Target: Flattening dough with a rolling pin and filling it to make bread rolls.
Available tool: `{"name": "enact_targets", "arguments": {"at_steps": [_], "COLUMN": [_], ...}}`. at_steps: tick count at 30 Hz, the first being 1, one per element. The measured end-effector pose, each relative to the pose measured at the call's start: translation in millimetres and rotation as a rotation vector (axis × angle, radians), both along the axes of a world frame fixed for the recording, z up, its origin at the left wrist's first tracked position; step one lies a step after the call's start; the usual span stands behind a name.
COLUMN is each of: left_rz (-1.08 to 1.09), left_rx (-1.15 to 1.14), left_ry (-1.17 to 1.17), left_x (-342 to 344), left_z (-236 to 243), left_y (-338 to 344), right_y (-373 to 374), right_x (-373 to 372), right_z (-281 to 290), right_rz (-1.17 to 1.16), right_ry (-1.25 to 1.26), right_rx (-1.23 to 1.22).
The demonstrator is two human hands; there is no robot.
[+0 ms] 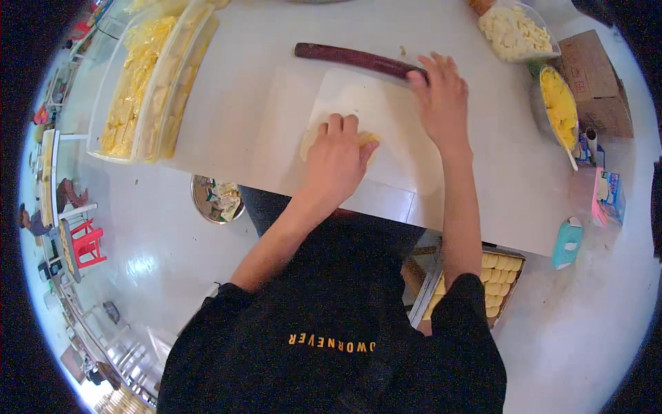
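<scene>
My left hand (334,157) is curled over a piece of pale yellow dough (367,141) on a white board (407,159). My right hand (443,100) is at the right end of a dark brown rolling pin (352,58), fingers apart and slightly bent, the thumb touching it. The pin lies crosswise at the board's far edge.
Lidded plastic tubs of yellow food (145,83) stand left on the table (255,117). A tub of pale pieces (517,31), a bowl of yellow filling (557,103) and cardboard boxes (593,79) line the right. Below are a dough tray (501,276) and a steel bowl (217,200).
</scene>
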State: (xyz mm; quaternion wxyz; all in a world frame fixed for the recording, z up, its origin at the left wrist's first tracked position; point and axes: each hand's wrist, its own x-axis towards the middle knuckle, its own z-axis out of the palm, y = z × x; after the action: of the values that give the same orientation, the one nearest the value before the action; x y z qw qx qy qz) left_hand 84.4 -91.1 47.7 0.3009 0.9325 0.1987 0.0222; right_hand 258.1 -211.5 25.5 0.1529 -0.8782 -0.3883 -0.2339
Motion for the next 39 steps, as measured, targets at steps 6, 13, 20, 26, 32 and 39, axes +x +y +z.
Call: {"name": "enact_targets", "arguments": {"at_steps": [6, 13, 20, 26, 32, 39], "left_rz": [-0.164, -0.141, -0.189, -0.01, -0.126, -0.085], "left_rx": [0.291, 0.486, 0.298, 0.687, 0.034, -0.423], "left_ry": [-0.461, -0.359, -0.277, -0.418, -0.659, -0.289], "left_x": [10.6, 25.8, 14.5, 87.7, 68.6, -40.5], "left_z": [-17.7, -40.2, -28.0, -71.9, -20.8, -34.7], "left_y": [-17.5, 39.7, 43.9, 72.4, 79.6, 16.2], "right_y": [13.1, -54.3, -37.4, -11.2, 12.0, 27.8], "right_x": [-8.1, -79.2, -91.9, -43.4, -88.5, -79.9], "right_z": [4.8, 13.9, -15.4, 22.7, 11.5, 9.8], "right_rz": [0.031, 0.043, -0.019, -0.089, -0.203, -0.256], "right_ry": [0.184, 0.498, 0.25, 0.3, 0.456, 0.681], "right_rx": [-0.257, -0.276, -0.056, 0.057, -0.319, -0.247]}}
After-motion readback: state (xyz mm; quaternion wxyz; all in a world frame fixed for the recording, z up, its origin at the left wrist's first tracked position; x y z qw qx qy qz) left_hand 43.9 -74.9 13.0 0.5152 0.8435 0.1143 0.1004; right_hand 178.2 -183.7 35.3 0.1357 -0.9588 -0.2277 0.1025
